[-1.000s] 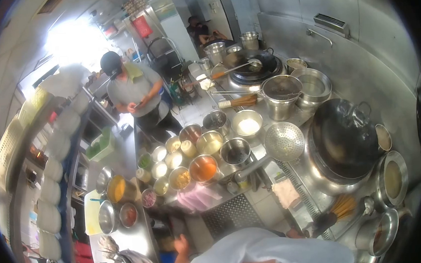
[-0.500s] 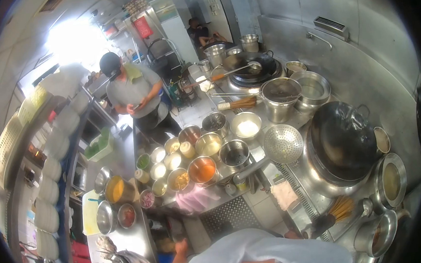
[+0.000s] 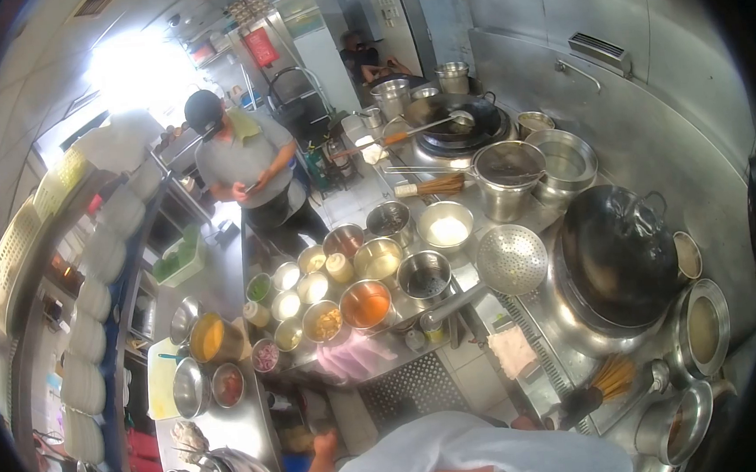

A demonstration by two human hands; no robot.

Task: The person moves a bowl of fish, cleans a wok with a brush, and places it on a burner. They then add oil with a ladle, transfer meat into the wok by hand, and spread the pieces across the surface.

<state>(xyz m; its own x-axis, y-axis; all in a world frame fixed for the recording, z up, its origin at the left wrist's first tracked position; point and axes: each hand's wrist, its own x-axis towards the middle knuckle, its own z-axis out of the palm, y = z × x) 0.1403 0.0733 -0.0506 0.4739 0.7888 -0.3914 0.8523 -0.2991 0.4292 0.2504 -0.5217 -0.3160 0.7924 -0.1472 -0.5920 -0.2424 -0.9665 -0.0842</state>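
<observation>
In the lower right, the brush slants up and rightward, near the right hand and well apart from the left hand at lower centre; whether either grips anything, I cannot tell.

At the far left stands a person in a grey shirt and a dark cap. On the far side, a ladle rests across a wok, and a fine strainer covers a metal pot. White bowls are stacked at the left.
</observation>
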